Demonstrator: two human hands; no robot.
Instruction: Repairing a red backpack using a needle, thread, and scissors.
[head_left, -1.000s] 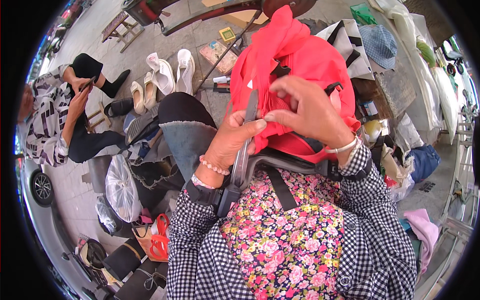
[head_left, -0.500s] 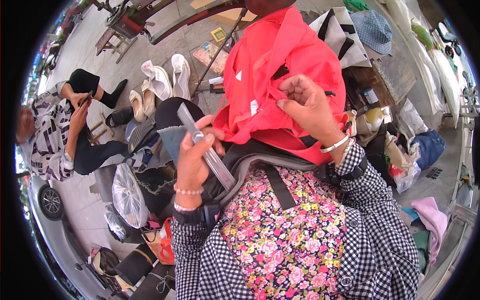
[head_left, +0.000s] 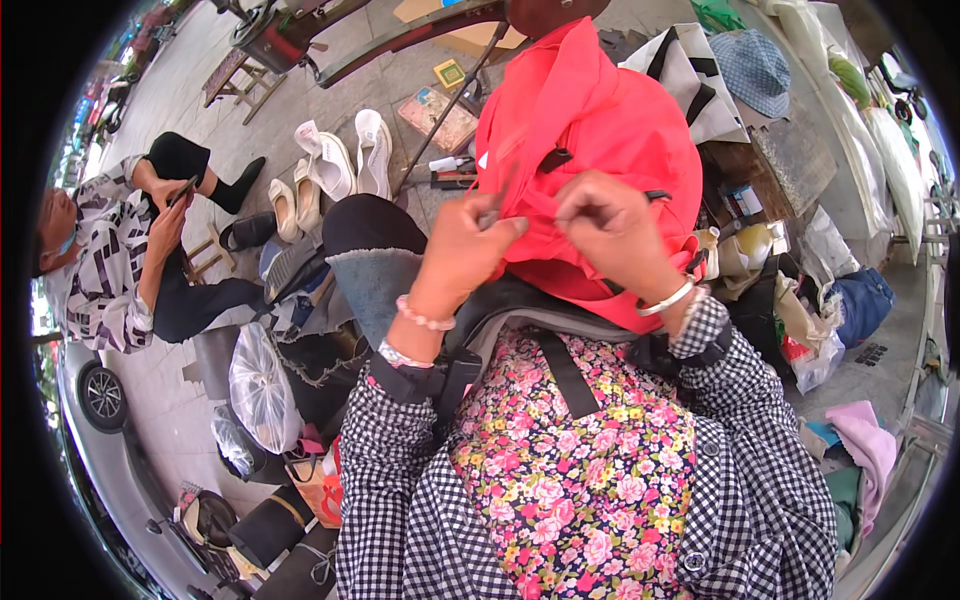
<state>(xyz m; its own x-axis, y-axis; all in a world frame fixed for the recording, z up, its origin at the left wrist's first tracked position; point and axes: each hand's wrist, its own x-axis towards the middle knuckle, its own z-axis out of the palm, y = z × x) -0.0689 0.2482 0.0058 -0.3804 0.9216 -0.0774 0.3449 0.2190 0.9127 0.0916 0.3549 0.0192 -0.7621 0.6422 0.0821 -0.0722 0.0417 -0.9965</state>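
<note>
- Red bag [head_left: 630, 110]: upper centre.
- My left hand [head_left: 465, 245], mid-frame, is closed round a blurred blade [head_left: 501, 194].
- My right hand [head_left: 615, 230] is half curled over the bag; whether it grips anything, I cannot tell.

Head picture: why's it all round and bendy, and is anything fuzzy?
In the head view, the fisheye lens bends the car near the rim and leaves black corners; in that view, the left hand, right hand and thin tool look slightly blurred; there too, bright light flattens some red bag folds.
</note>
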